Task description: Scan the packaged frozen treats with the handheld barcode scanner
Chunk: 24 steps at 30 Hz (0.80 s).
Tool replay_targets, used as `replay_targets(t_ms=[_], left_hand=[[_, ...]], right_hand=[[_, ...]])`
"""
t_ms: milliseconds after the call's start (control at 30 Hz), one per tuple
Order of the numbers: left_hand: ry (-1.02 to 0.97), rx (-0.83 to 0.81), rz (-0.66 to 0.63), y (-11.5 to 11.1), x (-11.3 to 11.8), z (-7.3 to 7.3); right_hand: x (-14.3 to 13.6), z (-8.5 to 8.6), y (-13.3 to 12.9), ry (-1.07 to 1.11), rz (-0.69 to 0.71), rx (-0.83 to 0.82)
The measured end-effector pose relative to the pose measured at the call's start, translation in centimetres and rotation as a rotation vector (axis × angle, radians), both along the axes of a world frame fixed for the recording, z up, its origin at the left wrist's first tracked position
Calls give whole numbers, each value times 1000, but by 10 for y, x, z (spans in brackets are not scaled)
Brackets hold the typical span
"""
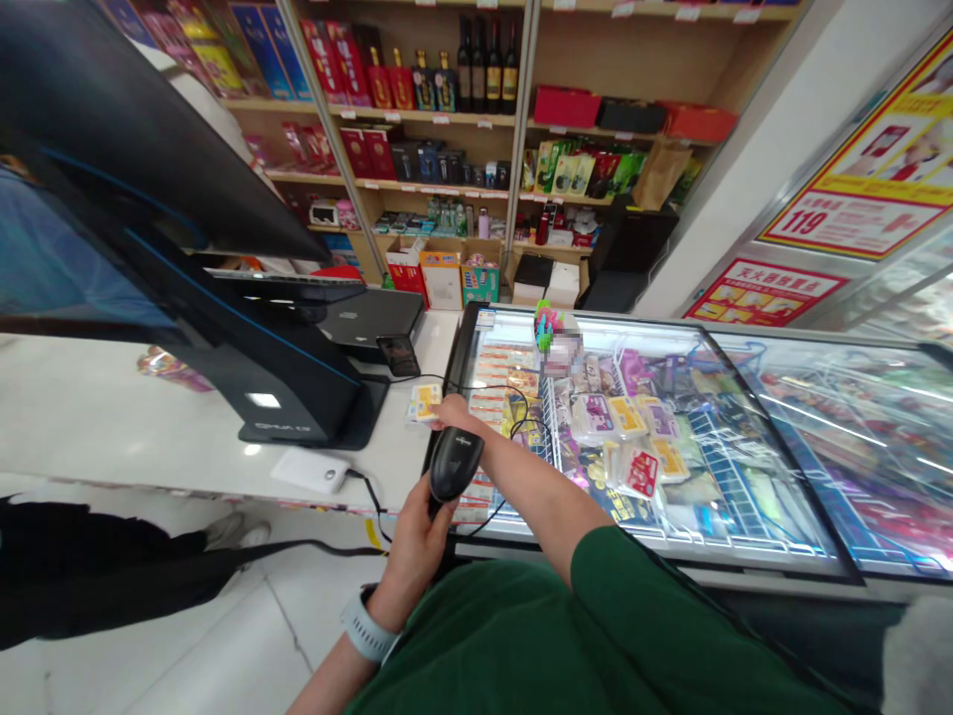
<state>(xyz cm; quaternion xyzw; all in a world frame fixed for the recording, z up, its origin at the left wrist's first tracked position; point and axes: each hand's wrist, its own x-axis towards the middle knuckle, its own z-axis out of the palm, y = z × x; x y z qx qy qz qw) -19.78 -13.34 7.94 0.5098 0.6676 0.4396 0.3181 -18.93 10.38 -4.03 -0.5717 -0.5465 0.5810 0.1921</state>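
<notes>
My left hand [415, 541], with a watch on its wrist, is wrapped around the handle of a black barcode scanner [456, 463]. The scanner's head points up and away from me, above the near left corner of the freezer. My right arm crosses over beyond the scanner. At the counter's edge, my right hand [453, 409] grips the right side of a small clear pack with a yellow label [424, 399]; its fingers are partly hidden. On the freezer's glass lie several similar packs with purple, yellow and red labels, such as a red-labelled pack [641, 472].
A monitor on a black stand [298, 387] rises at the left. A white power bank [311, 470] and a small black device [399, 356] are on the counter [186, 437]. Thin black cables cross the freezer's left end [487, 328]. Black trousers [96, 566] of a person show lower left.
</notes>
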Motion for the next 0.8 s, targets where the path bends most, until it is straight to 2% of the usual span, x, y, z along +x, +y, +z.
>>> replay_targets(t_ms=[100, 200, 400, 567, 667, 800], left_hand=[[31, -10, -35, 4, 4, 0], [45, 2, -100, 10, 10, 1], [117, 31, -211, 27, 25, 3], [131, 48, -339, 42, 44, 5], [126, 72, -396, 49, 58, 7], [138, 72, -438, 53, 74, 11]], right_hand=[[23, 9, -1, 14, -92, 0], [59, 19, 1, -6, -127, 100], [170, 45, 7, -45, -199, 445], [254, 71, 0, -81, -328, 669], [284, 83, -7, -103, -405, 716], [302, 92, -15, -118, -453, 734]])
